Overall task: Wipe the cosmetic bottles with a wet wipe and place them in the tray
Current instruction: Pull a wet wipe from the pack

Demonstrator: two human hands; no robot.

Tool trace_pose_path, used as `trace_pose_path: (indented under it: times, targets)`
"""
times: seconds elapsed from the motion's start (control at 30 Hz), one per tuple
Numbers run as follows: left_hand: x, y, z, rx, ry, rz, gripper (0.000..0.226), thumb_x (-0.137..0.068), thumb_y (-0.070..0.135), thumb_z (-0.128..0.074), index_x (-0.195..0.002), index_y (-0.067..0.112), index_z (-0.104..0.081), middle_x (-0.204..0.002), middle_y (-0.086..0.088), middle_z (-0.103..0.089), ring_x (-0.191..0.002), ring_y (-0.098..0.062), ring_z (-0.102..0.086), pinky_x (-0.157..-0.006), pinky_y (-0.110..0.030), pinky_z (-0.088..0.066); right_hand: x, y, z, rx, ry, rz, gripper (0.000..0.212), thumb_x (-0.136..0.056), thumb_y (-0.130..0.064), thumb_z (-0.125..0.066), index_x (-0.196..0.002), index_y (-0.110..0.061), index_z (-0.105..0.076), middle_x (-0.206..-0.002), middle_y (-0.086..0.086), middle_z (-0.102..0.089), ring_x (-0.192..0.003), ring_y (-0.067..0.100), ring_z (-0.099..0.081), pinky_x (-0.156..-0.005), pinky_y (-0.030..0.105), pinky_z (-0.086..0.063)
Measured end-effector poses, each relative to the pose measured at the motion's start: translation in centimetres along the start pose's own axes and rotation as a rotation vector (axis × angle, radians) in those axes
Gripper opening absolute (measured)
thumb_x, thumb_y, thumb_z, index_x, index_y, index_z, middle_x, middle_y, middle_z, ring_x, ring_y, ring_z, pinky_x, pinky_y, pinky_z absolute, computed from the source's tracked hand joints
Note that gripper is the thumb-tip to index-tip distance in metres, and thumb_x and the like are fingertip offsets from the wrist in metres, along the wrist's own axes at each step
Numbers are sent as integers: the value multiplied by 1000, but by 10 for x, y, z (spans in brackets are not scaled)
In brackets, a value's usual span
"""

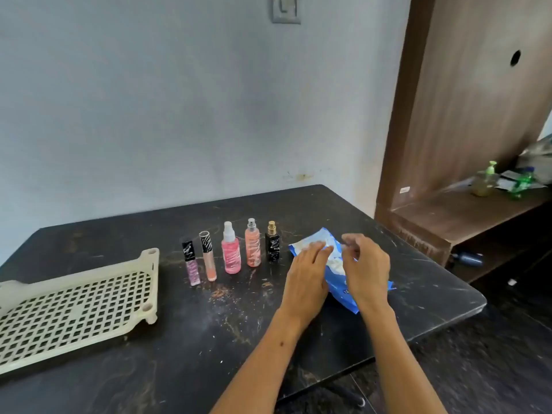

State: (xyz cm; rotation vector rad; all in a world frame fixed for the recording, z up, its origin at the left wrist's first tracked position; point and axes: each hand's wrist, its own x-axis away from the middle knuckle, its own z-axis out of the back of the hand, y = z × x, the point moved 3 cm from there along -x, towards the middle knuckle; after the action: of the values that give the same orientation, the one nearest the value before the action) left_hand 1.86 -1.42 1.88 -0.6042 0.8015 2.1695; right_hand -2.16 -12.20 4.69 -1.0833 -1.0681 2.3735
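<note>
My left hand [307,273] lies flat on the blue pack of wipes [336,282], fingers nearly straight and pressing its near-left side down onto the table [209,339]. My right hand [366,268] hovers over the middle of the pack with its fingers curled in toward the white wipe [334,259] that shows at the opening; whether the fingertips already pinch the wipe I cannot tell.

Just left of the pack, five bottles stand upright in a row, apart from one another: a black bottle with a gold top [272,246] nearest the pack, then a peach spray bottle [253,245], a pink spray bottle [231,252], a tall peach tube [208,258] and a lilac tube with a black cap [190,262]. All carry pale smears. Further left of the pack, beyond the tubes, sits the cream slotted tray [80,306], holding nothing.
</note>
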Motion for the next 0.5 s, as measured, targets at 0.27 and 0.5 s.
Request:
trace_pose_path:
  times: [0.27,0.5]
  targets:
    - [11,-1,-10,-118,-8,-50,47,-66,1,-64,-110,15,-56,-115,-7,-64,-105,-23,-63,-88,-33,-51,1,24,-9,318,-301,-175,32,-89,-4,-56,-118,-13,-66,-116,8,-65,-109,27,-55,-71,26,-35]
    - [11,-3,-15,-193,-8,-51,47,-56,-1,-76,-101,12,-68,-113,-13,-66,-106,-26,-64,-87,-36,-53,-2,26,-11,371,-360,-204,20,-89,-8,-59,-107,-8,-69,-105,11,-68,-93,28,-63,-75,34,-51]
